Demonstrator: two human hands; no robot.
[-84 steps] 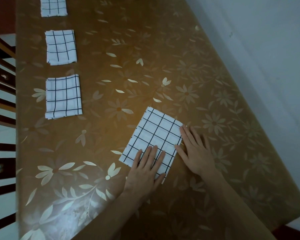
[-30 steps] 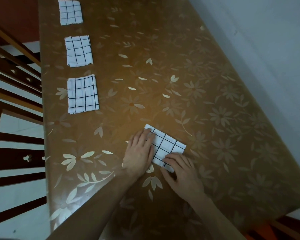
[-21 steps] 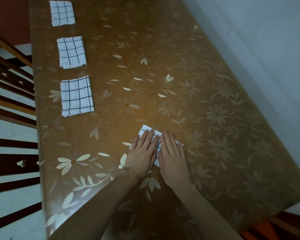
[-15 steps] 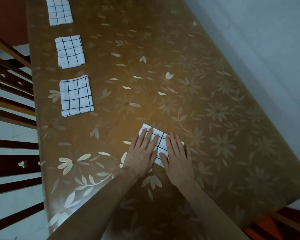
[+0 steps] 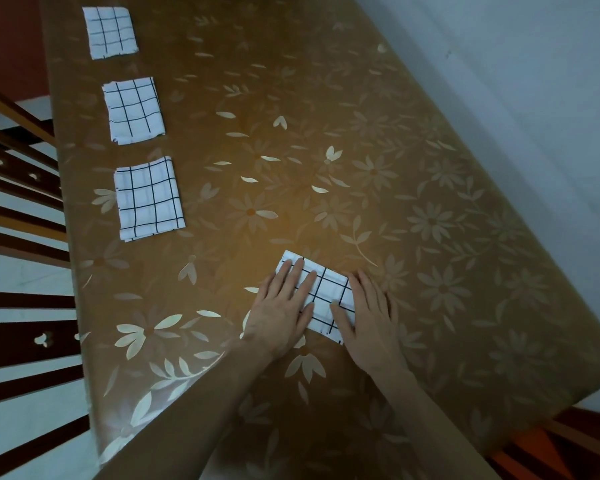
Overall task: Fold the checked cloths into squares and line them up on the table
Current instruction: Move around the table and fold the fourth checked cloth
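A white cloth with black checks [image 5: 326,292], folded into a narrow rectangle, lies on the brown flowered table [image 5: 361,188] near its middle front. My left hand [image 5: 281,313] lies flat on the cloth's left part, fingers spread. My right hand [image 5: 368,317] presses flat on the cloth's right end, partly over the table. Three folded checked cloths lie in a column along the left edge: the nearest [image 5: 149,198], the middle one [image 5: 134,110] and the farthest [image 5: 111,32].
A wooden railing with dark slats [image 5: 18,306] runs along the table's left side. A pale wall [image 5: 534,98] borders the right edge. A reddish floor [image 5: 548,448] shows at the lower right corner.
The cloth went from a larger square to a narrow folded rectangle. My hands, close together half a second ago, have slid apart over it, the right one moving toward its right end.
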